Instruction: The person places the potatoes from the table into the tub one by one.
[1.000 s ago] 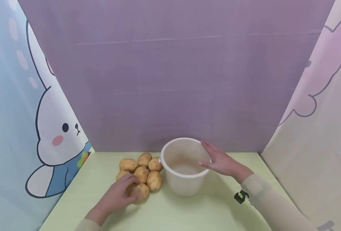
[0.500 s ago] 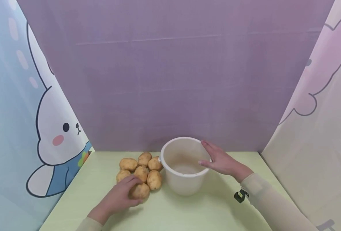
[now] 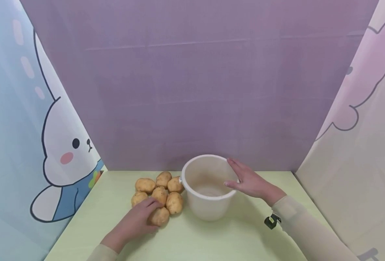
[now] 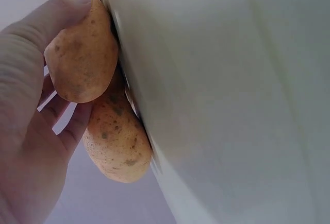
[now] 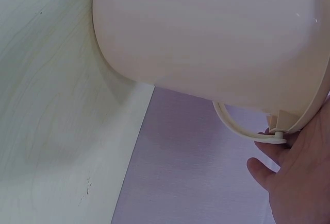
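Note:
Several potatoes (image 3: 175, 203) lie bunched on the table to the left of a white bucket (image 3: 208, 210). My left hand (image 3: 135, 222) grips the nearest potato (image 3: 160, 217), thumb on one side and fingers on the other. The left wrist view shows the thumb across this potato (image 4: 82, 54) and another potato (image 4: 119, 139) just beyond it. On the bucket's right side, my right hand (image 3: 252, 182) rests on the rim, thumb over the opening and fingers extended. From the right wrist, two fingers show near the pivot of the bucket's handle (image 5: 234, 123).
The pale green table (image 3: 192, 243) ends at a purple back wall (image 3: 192, 90). Printed cloth walls stand left (image 3: 13, 145) and right (image 3: 358, 174). A small black device (image 3: 271, 221) is on the right wrist. The bucket's inside shows no contents.
My left hand has shifted slightly right and its fingers and thumb have settled round the nearest potato. The bucket, the other potatoes and my right hand look unmoved.

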`<state>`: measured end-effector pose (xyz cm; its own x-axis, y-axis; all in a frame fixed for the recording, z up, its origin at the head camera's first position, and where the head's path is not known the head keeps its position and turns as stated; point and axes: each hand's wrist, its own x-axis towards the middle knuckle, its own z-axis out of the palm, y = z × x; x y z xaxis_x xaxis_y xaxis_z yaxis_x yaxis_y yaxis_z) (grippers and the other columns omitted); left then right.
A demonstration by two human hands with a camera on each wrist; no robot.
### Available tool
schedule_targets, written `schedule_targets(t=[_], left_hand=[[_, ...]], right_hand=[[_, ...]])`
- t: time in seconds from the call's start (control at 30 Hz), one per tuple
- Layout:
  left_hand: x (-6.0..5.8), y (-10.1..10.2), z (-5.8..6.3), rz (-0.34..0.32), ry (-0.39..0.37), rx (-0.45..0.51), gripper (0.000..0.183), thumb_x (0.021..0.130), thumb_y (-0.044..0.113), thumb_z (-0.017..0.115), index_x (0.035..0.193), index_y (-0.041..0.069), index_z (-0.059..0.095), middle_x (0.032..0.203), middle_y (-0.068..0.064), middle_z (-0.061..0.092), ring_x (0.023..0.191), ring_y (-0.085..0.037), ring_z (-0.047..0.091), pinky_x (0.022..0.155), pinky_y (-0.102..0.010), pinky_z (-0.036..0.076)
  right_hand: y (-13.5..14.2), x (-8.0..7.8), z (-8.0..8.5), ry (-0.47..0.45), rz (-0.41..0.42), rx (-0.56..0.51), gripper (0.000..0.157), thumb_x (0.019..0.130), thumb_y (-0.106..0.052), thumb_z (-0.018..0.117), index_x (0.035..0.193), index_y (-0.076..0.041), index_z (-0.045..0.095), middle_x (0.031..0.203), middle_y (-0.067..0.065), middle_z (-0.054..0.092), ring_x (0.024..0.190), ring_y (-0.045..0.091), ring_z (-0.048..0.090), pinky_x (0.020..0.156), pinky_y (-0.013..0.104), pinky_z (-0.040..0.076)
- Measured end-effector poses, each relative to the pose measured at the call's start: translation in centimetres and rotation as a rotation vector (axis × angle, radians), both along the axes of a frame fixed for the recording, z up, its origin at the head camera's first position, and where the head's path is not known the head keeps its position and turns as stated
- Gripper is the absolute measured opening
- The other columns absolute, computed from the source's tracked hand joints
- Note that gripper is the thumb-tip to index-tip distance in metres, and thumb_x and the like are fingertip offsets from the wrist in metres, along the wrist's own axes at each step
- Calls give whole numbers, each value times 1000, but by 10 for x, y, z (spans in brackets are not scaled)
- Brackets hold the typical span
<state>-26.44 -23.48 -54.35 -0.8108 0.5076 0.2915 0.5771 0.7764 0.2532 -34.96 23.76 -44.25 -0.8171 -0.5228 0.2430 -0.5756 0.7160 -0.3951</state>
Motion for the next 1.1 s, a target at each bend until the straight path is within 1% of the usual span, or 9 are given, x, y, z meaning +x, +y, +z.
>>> schedule_targets(t=[0.1, 0.3, 0.47, 0.5, 0.6, 0.73, 0.93, 1.1], left_hand=[[0, 1, 2, -3, 3, -14, 74, 75, 26, 103, 140, 15, 70, 141, 1, 64, 130, -26, 64, 112, -53, 53], [-1, 2, 3, 0, -20, -33, 77, 75, 27, 103, 143, 13, 69, 143, -3, 63, 132, -31, 63, 114, -56, 51], [-1, 2, 3, 0, -16, -49, 78, 76, 27, 103, 144, 13, 68, 143, -4, 62, 133, -31, 62, 114, -56, 51], [0, 2, 3, -6, -13, -41, 79, 75, 27, 103, 144, 12, 68, 143, -4, 63, 132, -31, 63, 113, -56, 52], [0, 2, 3, -9, -38, -7, 78, 76, 26, 103, 144, 12, 68, 143, -3, 62, 133, -30, 62, 114, -55, 51], [0, 2, 4, 11, -81, 52, 76, 77, 24, 101, 144, 13, 68, 145, -1, 61, 135, -28, 60, 115, -55, 51], [-3, -2, 9, 45, -83, 99, 74, 77, 25, 97, 144, 19, 67, 145, 6, 61, 134, -23, 60, 112, -54, 53], [-4, -4, 16, 69, -65, 113, 74, 78, 26, 94, 146, 18, 66, 145, 5, 60, 132, -23, 62, 110, -55, 54]], right_hand=[[0, 0, 0, 1, -1, 1, 102, 104, -59, 68, 173, 2, 24, 178, 24, 28, 163, 49, 28, 128, 68, 26], [0, 0, 1, 0, 0, -3, 102, 104, -59, 68, 173, 2, 24, 178, 25, 28, 163, 48, 28, 128, 67, 27], [-1, 1, 1, -6, 0, -1, 103, 104, -61, 68, 174, 1, 23, 179, 24, 27, 163, 47, 27, 129, 66, 26], [-1, 1, 1, -7, 0, -1, 103, 104, -61, 68, 174, 1, 23, 179, 23, 26, 163, 47, 27, 129, 66, 26], [-1, 1, 1, -7, 3, -1, 103, 104, -60, 68, 174, 1, 23, 179, 23, 26, 163, 47, 26, 129, 65, 26], [0, 1, 0, -4, 5, -1, 103, 104, -60, 68, 174, 0, 23, 179, 23, 26, 163, 47, 26, 129, 65, 26], [1, 0, -1, 0, 10, -6, 103, 104, -61, 68, 174, 0, 23, 179, 22, 26, 163, 47, 27, 129, 65, 27], [0, 0, 1, -1, 10, -9, 103, 104, -60, 68, 174, 1, 24, 179, 23, 27, 163, 47, 28, 129, 66, 28]])
